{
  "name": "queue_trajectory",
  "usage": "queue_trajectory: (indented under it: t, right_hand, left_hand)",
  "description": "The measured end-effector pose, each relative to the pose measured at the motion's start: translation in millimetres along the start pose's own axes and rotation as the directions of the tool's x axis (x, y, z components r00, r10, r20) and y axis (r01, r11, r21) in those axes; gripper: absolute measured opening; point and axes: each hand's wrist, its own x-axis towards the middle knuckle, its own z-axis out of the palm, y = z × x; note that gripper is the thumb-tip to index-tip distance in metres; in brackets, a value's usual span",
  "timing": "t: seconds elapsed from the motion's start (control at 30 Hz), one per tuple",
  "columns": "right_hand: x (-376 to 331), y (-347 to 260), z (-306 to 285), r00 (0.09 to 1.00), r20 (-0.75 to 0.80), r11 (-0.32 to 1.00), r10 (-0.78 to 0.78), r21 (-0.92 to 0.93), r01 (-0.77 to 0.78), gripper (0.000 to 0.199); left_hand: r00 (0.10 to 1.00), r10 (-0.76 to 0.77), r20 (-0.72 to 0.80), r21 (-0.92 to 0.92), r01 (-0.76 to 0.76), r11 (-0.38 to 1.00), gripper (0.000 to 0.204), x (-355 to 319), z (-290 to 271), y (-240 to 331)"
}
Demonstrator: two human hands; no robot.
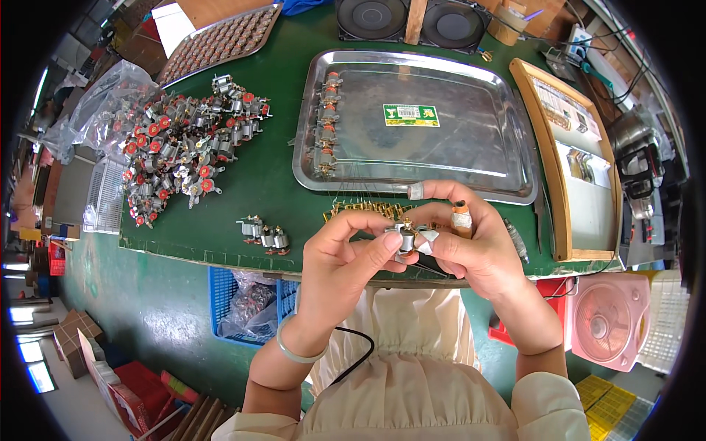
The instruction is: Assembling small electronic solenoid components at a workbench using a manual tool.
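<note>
Pinching one metal component (pixel 407 239) (silvery): two hands, left (pixel 342 253) and right (pixel 482 253) | steel tray (pixel 426 162): one | pink fan (pixel 604 320): one

Fingers (pixel 375 254) are partly hiding the small metal part (pixel 407 240), while the top edge is cutting off black speaker-like boxes (pixel 373 16) toward twelve o'clock.

Cream sleeves (pixel 548 404), pale bangle (pixel 293 355), wrapped fingertips (pixel 416 191) show.
</note>
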Motion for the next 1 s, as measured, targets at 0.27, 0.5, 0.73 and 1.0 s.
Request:
queue_trajectory:
  t: [0.27, 0.5, 0.73, 1.0]
  right_hand:
    - [2.6, -0.6, 1.6, 1.0, 0.009, 0.998, -0.004, -0.058, 0.004, 0.045]
    - [3.8, -5.4, 4.8, 1.0, 0.006, 0.99, -0.018, -0.143, 0.019, 0.045]
    - [5.1, -1.7, 0.8, 0.999, 0.042, 0.995, -0.011, -0.102, 0.015, 0.046]
    - [1.7, 7.6, 7.0, 0.969, -0.024, 0.927, -0.247, -0.299, 0.229, 0.042]
  left_hand:
    - [1.0, -0.004, -0.013, -0.022, 0.004, 1.0, 0.017, 0.1, -2.4, -1.8]
    - [0.999, -0.028, -0.02, -0.028, 0.028, 0.999, 0.015, 0.8, -2.2, 1.8]
    - [0.998, -0.057, -0.014, -0.043, 0.057, 0.997, 0.016, 0.9, -2.9, 3.2]
    - [0.997, 0.077, 0.013, 0.014, -0.077, 0.997, 0.021, 2.8, -4.6, 1.5]
